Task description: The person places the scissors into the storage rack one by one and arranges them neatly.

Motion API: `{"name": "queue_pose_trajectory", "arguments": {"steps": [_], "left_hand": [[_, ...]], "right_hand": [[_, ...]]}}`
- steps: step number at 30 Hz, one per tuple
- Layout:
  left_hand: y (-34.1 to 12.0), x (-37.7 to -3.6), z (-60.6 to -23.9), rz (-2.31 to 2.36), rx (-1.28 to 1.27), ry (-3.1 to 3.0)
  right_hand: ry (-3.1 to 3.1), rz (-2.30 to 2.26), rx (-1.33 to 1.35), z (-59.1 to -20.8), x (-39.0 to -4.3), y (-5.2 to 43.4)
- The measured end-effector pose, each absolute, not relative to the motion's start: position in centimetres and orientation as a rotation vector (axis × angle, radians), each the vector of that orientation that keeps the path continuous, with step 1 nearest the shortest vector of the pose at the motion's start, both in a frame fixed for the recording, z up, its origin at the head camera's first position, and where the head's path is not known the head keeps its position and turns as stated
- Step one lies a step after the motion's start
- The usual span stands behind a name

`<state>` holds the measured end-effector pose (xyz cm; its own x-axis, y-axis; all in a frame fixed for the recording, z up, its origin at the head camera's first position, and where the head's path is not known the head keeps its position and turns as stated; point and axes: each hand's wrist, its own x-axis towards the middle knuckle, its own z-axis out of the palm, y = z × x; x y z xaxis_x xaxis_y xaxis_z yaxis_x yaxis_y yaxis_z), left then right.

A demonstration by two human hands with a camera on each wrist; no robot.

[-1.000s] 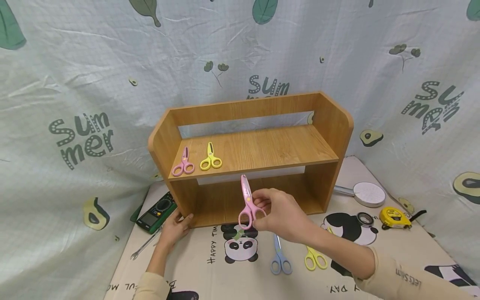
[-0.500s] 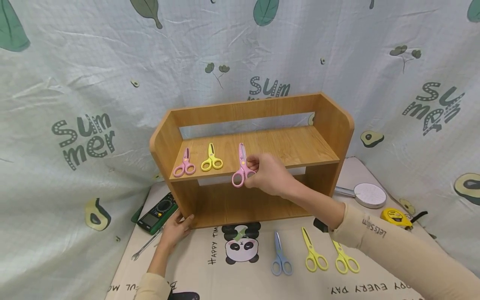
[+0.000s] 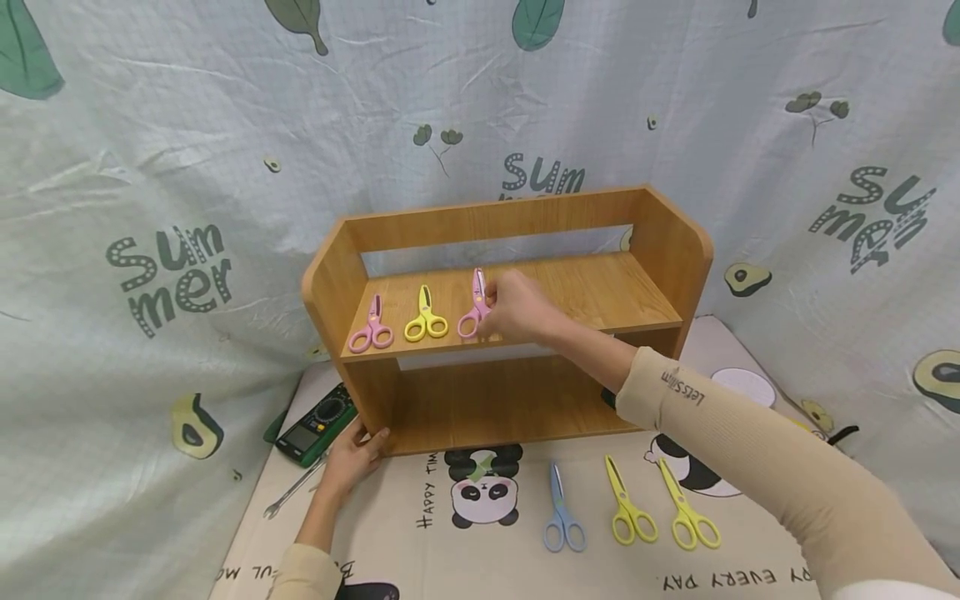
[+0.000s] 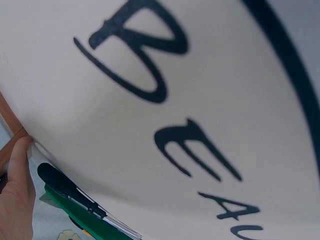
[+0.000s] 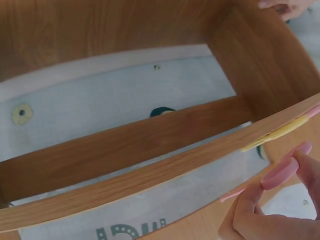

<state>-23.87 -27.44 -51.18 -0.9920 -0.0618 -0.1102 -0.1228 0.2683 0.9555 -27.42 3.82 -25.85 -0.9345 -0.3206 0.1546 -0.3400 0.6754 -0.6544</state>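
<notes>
With our right hand [image 3: 517, 307] we pinch the pink loop-handled scissors [image 3: 477, 292] at the upper level of the brown wooden shelf [image 3: 577, 287], right of the yellow loop-handled scissors [image 3: 425, 315]. We'd best settle the pink pair flat before releasing, our left hand [image 3: 356, 457] gripping the near-left corner.

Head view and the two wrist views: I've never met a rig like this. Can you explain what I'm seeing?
There is no machine, only a person's bare hands. The head picture looks forward and down; each wrist picture comes from a camera on that wrist. The left one mostly shows the surface's lettering. The right hand pinches pink scissors at the upper board of a wooden shelf, beside yellow scissors and another pink pair lying there. The left hand holds the shelf's lower left corner. On the printed surface lie blue scissors, two more yellow pairs and a green multimeter.
</notes>
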Motion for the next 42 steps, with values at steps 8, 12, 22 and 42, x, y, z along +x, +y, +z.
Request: {"name": "queue_pose_trajectory", "arguments": {"steps": [8, 12, 22, 42], "left_hand": [[-27.0, -23.9, -51.4, 1.876, -0.171, 2.462], [-26.9, -23.9, -51.3, 1.871, -0.169, 2.471], [-27.0, -24.1, -51.2, 1.875, -0.174, 2.462], [-27.3, -23.8, -51.3, 1.864, -0.181, 2.451]], "right_hand": [[-2.943, 1.109, 0.52, -26.2, -29.6, 3.3], [-3.009, 1.085, 0.453, -26.1, -30.3, 3.2], [-3.092, 1.172, 0.5, -25.8, -30.9, 3.4], [-3.245, 0.978, 0.5, -24.9, -31.7, 2.2]]}}
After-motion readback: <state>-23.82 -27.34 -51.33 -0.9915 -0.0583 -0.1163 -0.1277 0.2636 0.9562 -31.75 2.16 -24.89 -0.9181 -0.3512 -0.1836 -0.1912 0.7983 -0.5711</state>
